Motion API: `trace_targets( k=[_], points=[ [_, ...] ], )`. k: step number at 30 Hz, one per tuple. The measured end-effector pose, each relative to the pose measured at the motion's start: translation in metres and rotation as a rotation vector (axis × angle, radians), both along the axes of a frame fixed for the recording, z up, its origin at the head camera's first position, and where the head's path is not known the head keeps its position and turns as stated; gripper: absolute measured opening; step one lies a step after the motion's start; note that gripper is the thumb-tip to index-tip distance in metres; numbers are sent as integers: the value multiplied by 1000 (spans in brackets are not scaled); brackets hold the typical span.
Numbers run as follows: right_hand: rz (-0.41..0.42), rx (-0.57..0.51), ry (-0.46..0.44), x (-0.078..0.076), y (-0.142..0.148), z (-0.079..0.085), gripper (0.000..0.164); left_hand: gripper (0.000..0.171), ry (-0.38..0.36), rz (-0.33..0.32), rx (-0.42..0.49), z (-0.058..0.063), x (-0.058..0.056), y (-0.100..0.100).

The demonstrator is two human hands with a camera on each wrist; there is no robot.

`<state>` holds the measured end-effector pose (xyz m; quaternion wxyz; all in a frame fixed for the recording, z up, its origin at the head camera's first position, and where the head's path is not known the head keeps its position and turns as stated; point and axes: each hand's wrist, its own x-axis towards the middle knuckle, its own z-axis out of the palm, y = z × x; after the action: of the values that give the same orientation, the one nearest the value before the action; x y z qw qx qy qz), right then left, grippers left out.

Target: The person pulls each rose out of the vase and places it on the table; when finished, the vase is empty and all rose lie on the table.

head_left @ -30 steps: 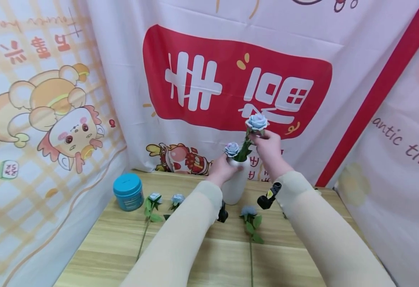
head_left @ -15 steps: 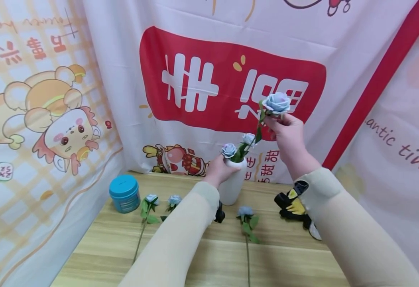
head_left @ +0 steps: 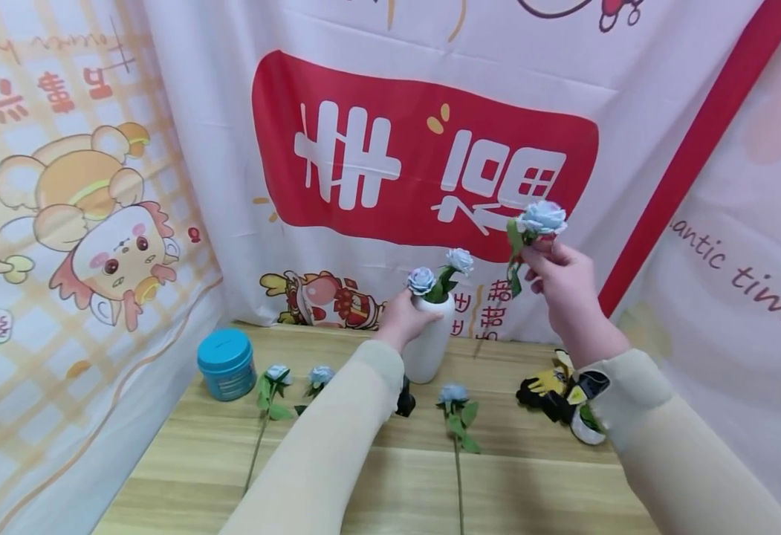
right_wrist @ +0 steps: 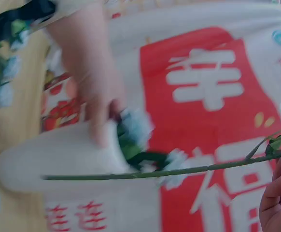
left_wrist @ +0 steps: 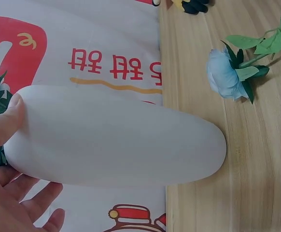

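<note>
My left hand (head_left: 403,319) grips a white vase (head_left: 429,345) near its mouth, thumb on one side and fingers on the other. The vase stands on the wooden table. Two pale blue roses, a left rose (head_left: 420,280) and a right rose (head_left: 460,260), poke out of its top. To the right and higher up, my right hand (head_left: 571,286) pinches another blue rose (head_left: 544,218) just beneath its bloom. Its long green stem (right_wrist: 179,171) crosses in front of the vase in the right wrist view, the lower tip showing outside the vase.
Roses lie on the table: one far left (head_left: 278,374), one beside it (head_left: 321,375), and one in front of the vase (head_left: 453,394). A blue-lidded jar (head_left: 226,364) stands left. A black-and-yellow object (head_left: 547,386) lies right. Printed cloth (head_left: 229,148) hangs behind.
My right hand has risen with its rose, moved right, then dropped slightly. The rose's stem, earlier reaching the vase mouth, is now apart from it. My left hand has stayed on the vase.
</note>
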<state>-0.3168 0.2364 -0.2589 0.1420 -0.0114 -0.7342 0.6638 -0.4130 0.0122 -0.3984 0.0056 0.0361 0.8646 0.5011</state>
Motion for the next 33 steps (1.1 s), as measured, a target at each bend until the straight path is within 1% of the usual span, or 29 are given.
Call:
trace_targets(
  k=[3, 7, 11, 16, 19, 22, 25, 29, 33],
  points=[
    [5, 58, -86, -1, 9, -22, 48, 71, -13, 3, 5, 0, 1, -1],
    [46, 118, -184, -2, 20, -57, 51, 70, -2, -3, 16, 1, 2, -1],
    [59, 121, -300, -3, 26, -100, 48, 70, 9, -3, 7, 1, 3, -1],
    [35, 150, -392, -7, 32, -157, 43, 70, 35, -11, -6, 0, 4, -2],
    [23, 160, -429, -9, 38, -189, 40, 70, 29, -9, 0, 0, 4, -2],
    [12, 185, -457, -8, 43, -220, 34, 70, 21, -8, -5, 1, 4, -2],
    [7, 255, -462, -5, 44, -245, 27, 71, 19, -3, -5, 2, 3, -1],
    [7, 325, -455, 0, 41, -271, 22, 71, 19, 3, -12, 2, 3, -1],
    [-9, 313, -429, 3, 35, -289, 19, 71, 11, 4, -18, 1, 2, 0]
  ],
)
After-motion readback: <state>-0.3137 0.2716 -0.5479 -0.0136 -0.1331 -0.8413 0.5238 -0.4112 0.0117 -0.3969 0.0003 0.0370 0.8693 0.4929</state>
